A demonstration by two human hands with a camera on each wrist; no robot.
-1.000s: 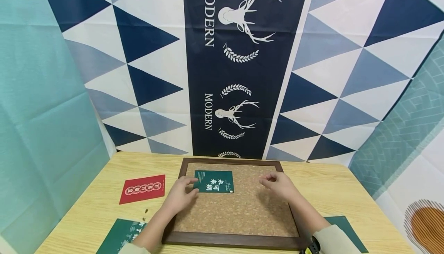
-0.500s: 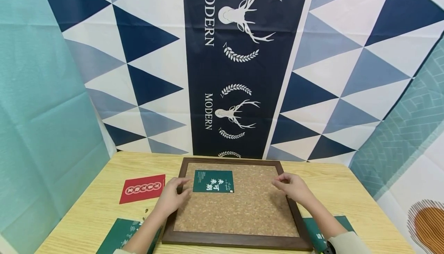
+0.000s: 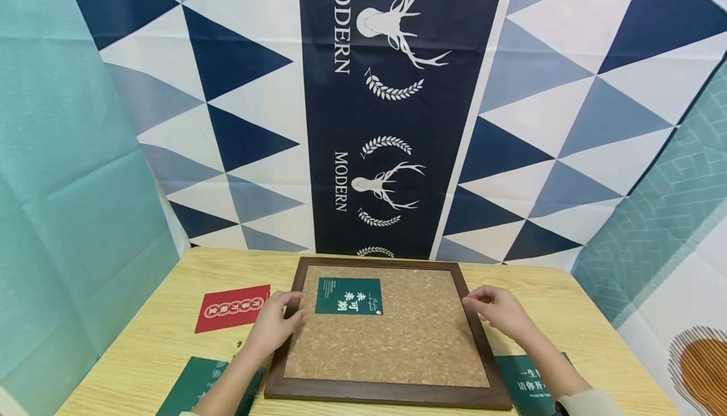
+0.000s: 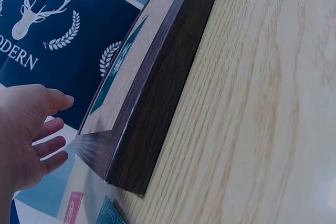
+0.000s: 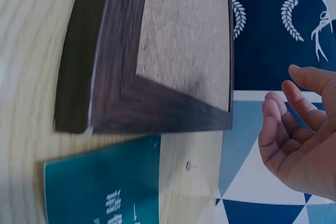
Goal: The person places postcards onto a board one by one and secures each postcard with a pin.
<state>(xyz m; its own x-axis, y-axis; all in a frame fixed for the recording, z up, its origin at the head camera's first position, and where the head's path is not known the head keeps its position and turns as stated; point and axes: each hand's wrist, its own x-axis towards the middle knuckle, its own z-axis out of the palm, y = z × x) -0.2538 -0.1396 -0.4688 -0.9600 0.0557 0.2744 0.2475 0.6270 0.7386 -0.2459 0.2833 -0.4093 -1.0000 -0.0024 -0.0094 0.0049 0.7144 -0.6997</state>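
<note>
Head cam: forward-down, farther back, whole framed corkboard (image 3: 392, 350) visible. Wrist cams: close, tilted, both sharing board and deer-print backdrop (image 3: 392, 119).

Cork, wood, paper
Matt, speckled cork board (image 3: 392, 353); smooth dark wood frame (image 3: 386, 392); matt green paper card (image 3: 349, 296); grained wood tabletop (image 3: 170, 315)

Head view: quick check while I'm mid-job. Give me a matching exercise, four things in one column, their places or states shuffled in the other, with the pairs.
1. cork surface
2. red card
3. left hand
4. right hand

A. lying on the table
B. at the right side of the frame
C. bearing one green card
D. at the left side of the frame

Pairs: 1-C, 2-A, 3-D, 4-B
</note>
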